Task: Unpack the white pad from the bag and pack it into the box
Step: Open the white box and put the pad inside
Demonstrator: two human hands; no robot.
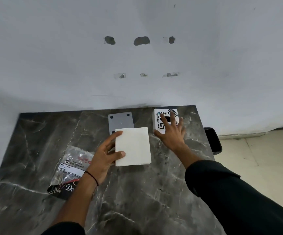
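The white square pad (134, 146) is out of the bag, held over the middle of the dark marble table (145, 192). My left hand (106, 158) grips its left edge, thumb on top. The empty clear plastic bag (69, 170) with printed labels lies crumpled at the left, partly under my left wrist. The white box (161, 119) with black stickers stands at the back right of the table. My right hand (171, 131) is spread open over the box's front, fingers apart; whether it touches the box I cannot tell.
A grey metal plate (120, 122) with round holes lies at the back of the table, partly behind the pad. A wall rises right behind the table. A black chair seat (212, 140) shows past the table's right edge, over a pale tiled floor.
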